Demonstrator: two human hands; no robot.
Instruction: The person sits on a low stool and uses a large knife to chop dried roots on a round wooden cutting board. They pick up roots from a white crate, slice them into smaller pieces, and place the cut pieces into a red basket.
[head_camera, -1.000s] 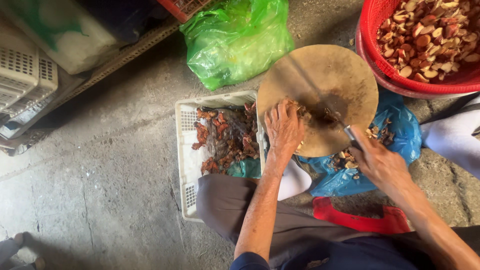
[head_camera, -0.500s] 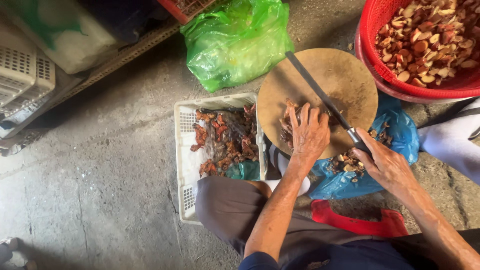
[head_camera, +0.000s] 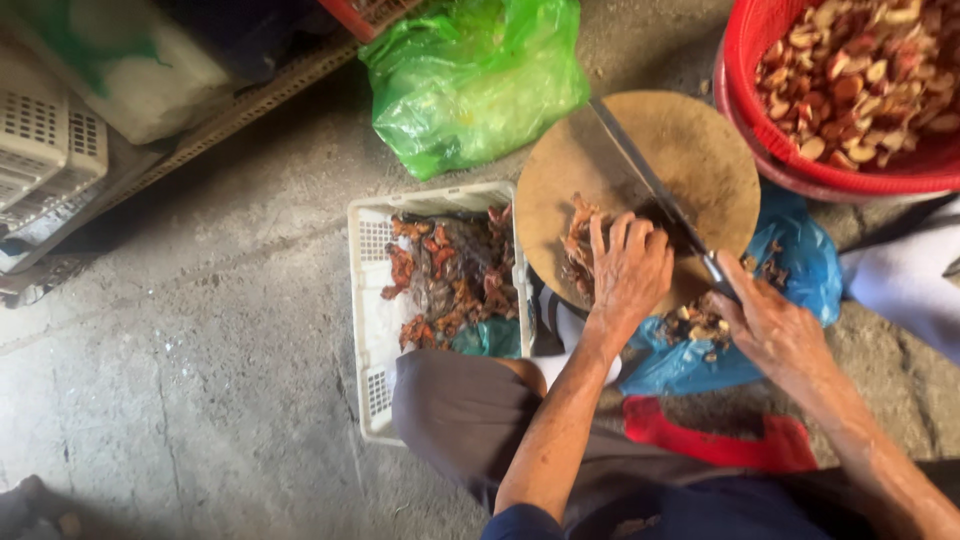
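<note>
A round wooden chopping board (head_camera: 690, 150) rests above a blue plastic bag (head_camera: 800, 270). My left hand (head_camera: 628, 272) presses down on a small heap of reddish-brown pieces (head_camera: 577, 243) at the board's near edge. My right hand (head_camera: 770, 325) grips the handle of a long knife (head_camera: 645, 170), whose blade lies slantwise across the board, right beside my left fingers. Cut bits (head_camera: 695, 325) lie in the blue bag under the board's edge.
A white plastic crate (head_camera: 372, 300) with reddish-brown pieces stands on the concrete floor left of my knee. A green plastic bag (head_camera: 470, 80) lies behind it. A red basket (head_camera: 850, 90) of cut pieces sits at upper right. White crates (head_camera: 45, 150) stand far left.
My left hand has moved right along the board's near edge with the pieces. The knife has swung in close beside it.
</note>
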